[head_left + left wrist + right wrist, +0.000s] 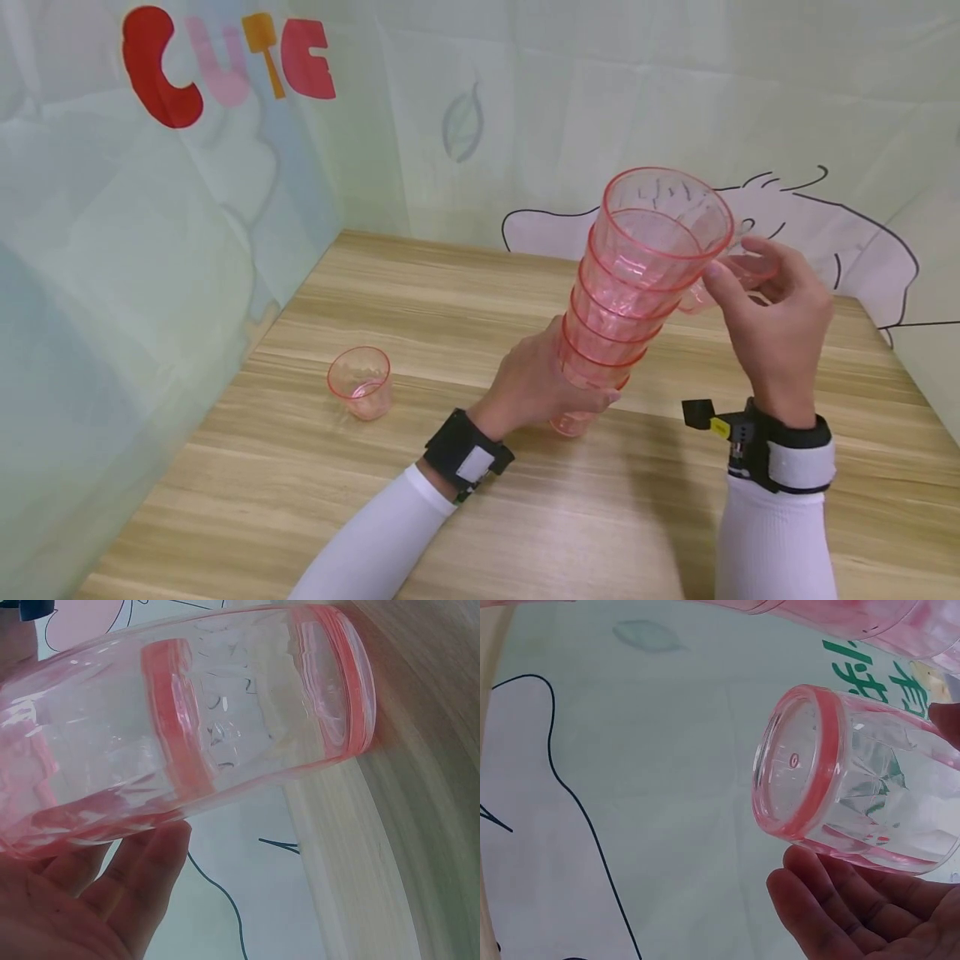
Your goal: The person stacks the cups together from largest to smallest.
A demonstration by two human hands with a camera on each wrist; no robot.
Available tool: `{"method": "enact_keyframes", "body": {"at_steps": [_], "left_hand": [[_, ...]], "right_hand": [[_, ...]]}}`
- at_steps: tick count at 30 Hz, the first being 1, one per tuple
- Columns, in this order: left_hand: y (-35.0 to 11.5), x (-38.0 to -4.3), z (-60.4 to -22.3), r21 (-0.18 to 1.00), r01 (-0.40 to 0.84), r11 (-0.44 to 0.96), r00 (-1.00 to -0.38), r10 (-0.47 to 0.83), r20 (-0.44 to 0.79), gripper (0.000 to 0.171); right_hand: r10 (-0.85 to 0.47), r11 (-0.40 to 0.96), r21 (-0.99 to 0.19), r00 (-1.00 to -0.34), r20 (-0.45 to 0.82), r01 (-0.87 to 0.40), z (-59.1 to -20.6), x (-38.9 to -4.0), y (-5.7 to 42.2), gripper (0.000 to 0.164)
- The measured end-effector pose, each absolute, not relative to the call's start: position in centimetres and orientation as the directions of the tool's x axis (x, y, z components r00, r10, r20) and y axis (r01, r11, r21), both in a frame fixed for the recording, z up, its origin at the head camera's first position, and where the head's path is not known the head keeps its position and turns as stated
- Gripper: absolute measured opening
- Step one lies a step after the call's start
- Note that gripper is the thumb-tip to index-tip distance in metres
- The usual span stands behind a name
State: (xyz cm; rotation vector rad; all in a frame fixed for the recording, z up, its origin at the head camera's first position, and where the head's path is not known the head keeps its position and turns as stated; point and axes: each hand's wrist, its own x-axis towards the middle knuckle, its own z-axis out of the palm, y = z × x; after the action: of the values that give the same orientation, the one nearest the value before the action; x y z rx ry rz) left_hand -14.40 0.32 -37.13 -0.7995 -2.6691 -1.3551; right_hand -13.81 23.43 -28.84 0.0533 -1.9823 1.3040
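My left hand (534,379) grips the lower part of a tilted stack of clear pink plastic cups (618,287). Several rims show along the stack, and its wide mouth leans up and to the right. In the left wrist view the fingers (154,881) lie along the side of the stack (240,712), whose base points right. Beside the stack's top rim, my right hand (787,325) holds a single pink cup (889,787) between thumb and fingers. The stack partly hides this cup in the head view; the right wrist view shows its round base.
Another pink cup (362,385) stands upright on the wood-grain table (285,467), left of my left hand. Behind the table hangs a pale printed backdrop (450,192) with a line-drawn animal, and more of it covers the left side with coloured letters (165,75).
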Motion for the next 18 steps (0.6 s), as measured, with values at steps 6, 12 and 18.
{"method": "enact_keyframes", "body": {"at_steps": [6, 12, 18], "left_hand": [[0.3, -14.5, -37.3, 0.74, 0.469, 0.482, -0.863, 0.428, 0.268, 0.058], [0.3, -14.5, -37.3, 0.734, 0.475, 0.485, -0.862, 0.426, 0.276, 0.058], [0.2, -14.4, -37.4, 0.738, 0.468, 0.485, -0.866, 0.419, 0.274, 0.063]], "right_hand": [[0.377, 0.458, -0.768, -0.684, 0.624, -0.448, -28.1, -13.1, 23.1, 0.04], [0.395, 0.397, -0.775, -0.67, 0.628, -0.493, -27.5, -12.4, 22.6, 0.041], [0.39, 0.395, -0.744, -0.635, 0.667, -0.539, -27.5, -12.3, 22.7, 0.042]]}}
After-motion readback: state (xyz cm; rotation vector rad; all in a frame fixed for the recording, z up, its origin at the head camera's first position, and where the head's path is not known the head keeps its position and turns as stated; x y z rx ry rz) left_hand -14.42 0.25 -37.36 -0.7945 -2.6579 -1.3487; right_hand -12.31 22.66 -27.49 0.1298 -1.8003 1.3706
